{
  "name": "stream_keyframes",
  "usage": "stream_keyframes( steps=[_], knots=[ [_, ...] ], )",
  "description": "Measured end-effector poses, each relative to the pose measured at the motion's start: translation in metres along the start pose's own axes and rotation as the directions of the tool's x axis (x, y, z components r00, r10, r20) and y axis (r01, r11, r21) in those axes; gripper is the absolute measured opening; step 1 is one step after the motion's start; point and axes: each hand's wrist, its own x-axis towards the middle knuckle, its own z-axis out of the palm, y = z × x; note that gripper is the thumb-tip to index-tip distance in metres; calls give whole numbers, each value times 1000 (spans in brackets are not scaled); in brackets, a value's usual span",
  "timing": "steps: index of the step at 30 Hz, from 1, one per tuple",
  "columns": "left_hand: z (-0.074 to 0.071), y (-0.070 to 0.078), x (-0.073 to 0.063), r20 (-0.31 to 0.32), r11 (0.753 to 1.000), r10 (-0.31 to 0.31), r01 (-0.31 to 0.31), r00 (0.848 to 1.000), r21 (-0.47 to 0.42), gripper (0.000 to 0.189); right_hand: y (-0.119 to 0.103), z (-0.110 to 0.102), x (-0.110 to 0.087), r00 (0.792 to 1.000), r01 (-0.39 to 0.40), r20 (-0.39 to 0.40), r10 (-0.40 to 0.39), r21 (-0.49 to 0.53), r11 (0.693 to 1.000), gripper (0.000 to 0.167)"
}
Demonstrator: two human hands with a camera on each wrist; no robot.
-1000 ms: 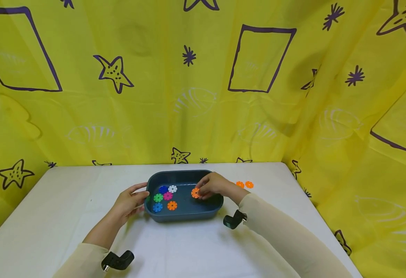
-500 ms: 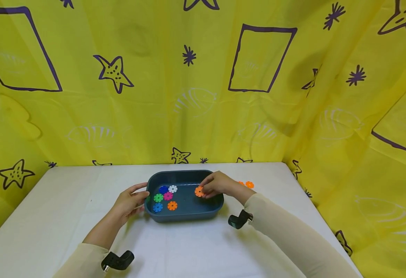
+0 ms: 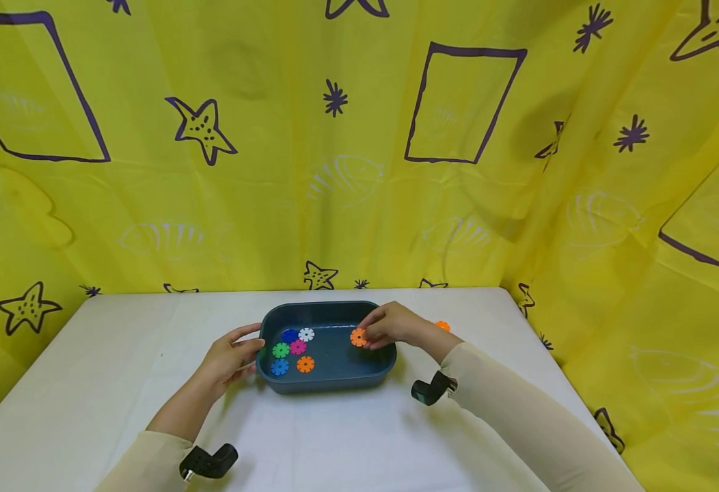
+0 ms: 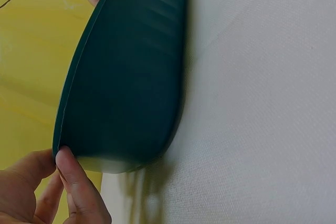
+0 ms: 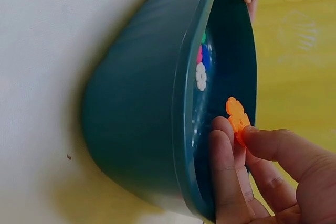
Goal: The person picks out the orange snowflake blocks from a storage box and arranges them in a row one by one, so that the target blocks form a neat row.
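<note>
Since the earlier frames, the right hand (image 3: 393, 324) has been shifted a little toward the right end of the tray (image 3: 329, 386), and the held orange disc (image 3: 357, 337) has been carried along with it; the left hand (image 3: 230, 357) and the tray have been kept in place. Between the right thumb and fingers the held orange disc is pinched, above the tray floor and inside the walls, partly covered by the fingertips. By the left hand the tray's left end is gripped, the rim being clasped between thumb and fingers. Part of the tray's right end is hidden by the right hand. Beyond the right wrist, one loose orange disc (image 3: 443, 326) is seen on the white table (image 3: 310, 444), partly covered; two were seen there a second ago, and that spot is now crossed by the right forearm. Six discs are laid in the tray, mostly toward its left: one dark blue (image 3: 289, 336), one white (image 3: 306, 334), one green (image 3: 281, 350), one pink (image 3: 298, 347), one light blue (image 3: 279, 367) and one orange (image 3: 305, 364). Eight discs can thus be counted, three of them orange. Two black devices are worn at the sleeves, one on each arm, and the table is backed by a yellow curtain (image 3: 273, 205).
</note>
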Motion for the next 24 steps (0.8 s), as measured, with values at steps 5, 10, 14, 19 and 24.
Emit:
stream_keyframes(
  steps=[5, 10, 14, 19, 24],
  knots=[
    [0, 0, 0, 2, 1000, 3, -3, 1000, -2, 50, 1, -5, -3, 1000, 11, 2, -11, 16, 1000, 24],
    [-1, -1, -1, 8, 1000, 5, -5, 1000, -16, 51, 2, -9, -5, 1000, 10, 11, -10, 24, 1000, 26],
    [-1, -2, -2, 1, 1000, -11, 11, 1000, -15, 51, 1, -13, -7, 1000, 7, 16, -7, 10, 1000, 27],
    [0, -1, -1, 2, 1000, -9, 9, 1000, -11, 50, 1, -18, -11, 1000, 12, 11, -12, 5, 1000, 28],
    [0, 0, -1, 3, 1000, -11, 11, 1000, -11, 50, 2, -22, -13, 1000, 13, 5, -13, 4, 1000, 27]
  ],
)
